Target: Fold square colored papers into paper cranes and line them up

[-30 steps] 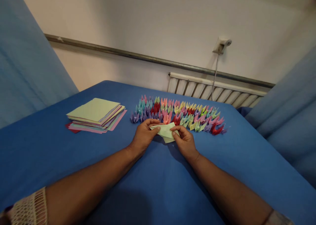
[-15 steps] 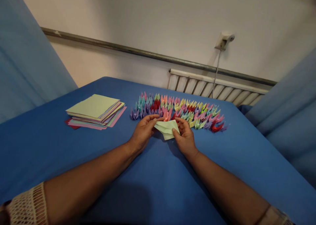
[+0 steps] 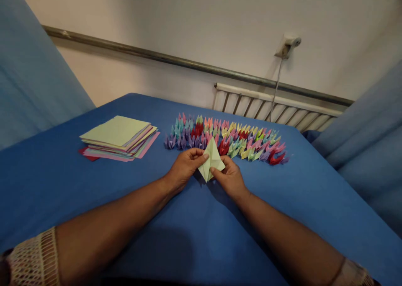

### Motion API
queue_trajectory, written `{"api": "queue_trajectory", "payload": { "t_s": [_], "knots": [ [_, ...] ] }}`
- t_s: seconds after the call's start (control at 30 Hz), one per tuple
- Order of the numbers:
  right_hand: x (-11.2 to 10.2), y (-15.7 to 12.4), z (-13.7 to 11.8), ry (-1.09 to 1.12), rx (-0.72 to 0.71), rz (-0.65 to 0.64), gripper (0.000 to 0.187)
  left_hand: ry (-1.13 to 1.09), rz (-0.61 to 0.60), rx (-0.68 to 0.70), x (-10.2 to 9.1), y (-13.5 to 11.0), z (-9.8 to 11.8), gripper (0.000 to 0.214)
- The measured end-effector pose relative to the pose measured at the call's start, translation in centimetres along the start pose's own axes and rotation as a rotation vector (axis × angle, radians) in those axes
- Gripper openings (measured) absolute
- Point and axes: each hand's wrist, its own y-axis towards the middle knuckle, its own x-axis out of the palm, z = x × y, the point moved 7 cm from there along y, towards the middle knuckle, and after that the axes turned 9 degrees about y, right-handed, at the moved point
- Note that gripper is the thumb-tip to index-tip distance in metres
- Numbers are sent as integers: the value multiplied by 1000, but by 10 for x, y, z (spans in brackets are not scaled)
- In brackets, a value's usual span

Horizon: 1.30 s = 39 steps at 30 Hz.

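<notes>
Turned since a moment ago, the pale green paper (image 3: 216,156) now stands as a tall diamond, one point toward the bench's far edge and one toward the near side; half a second back it sat crosswise, with a broad flat upper edge. From where I stand, it is held about midway between the bench's left and right edges, just on the near side of the cranes. I can't tell whether its lower tip touches the bench (image 3: 176,240).

Both hands are on it. The left hand (image 3: 180,171) has a pinching grip on the paper's left side, thumb on the face and fingers bent behind. The right hand (image 3: 234,181) pinches too: its thumb presses low on the face, while its fingers go behind the right side. That thumb has slid in from nearer the right edge.

Folded paper cranes (image 3: 243,135) stand in close rows along the far edge, reaching toward the far right corner, in red, pink, purple, yellow, green and blue. Toward the left edge lies a stack (image 3: 117,131) of coloured sheets, pale yellow-green on top, with a red sheet (image 3: 89,154) poking out at its lower left. Beyond the far edge I see a radiator (image 3: 249,92) under a rail (image 3: 163,56).
</notes>
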Motion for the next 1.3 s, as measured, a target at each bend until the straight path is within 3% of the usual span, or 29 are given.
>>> {"api": "queue_trajectory", "payload": {
  "t_s": [0.1, 0.27, 0.57, 0.77, 0.93, 1.13, 1.3],
  "knots": [
    [0, -1, -1, -94, 35, -66, 25, 79, -25, -1, 0, 0, 2, 33],
    [-8, 5, -5, -70, 47, 4, 32, 142, -87, 6, 5, -1, 2, 30],
    [-3, -2, 2, -2, 154, 4, 35, 180, -59, 40, 7, -2, 2, 29],
    [-4, 1, -1, -57, 192, -127, 36, 222, -106, -9, 9, -5, 2, 27],
    [-9, 6, -6, 12, 137, -49, 36, 272, -208, -23, 15, -5, -2, 32],
    [-21, 8, -13, 135, 30, 131, 33, 79, -245, -106, 18, -5, -6, 43],
    [-35, 10, -18, 159, -51, 260, 30, 80, -208, -90, 14, -4, -5, 41]
  ]
}}
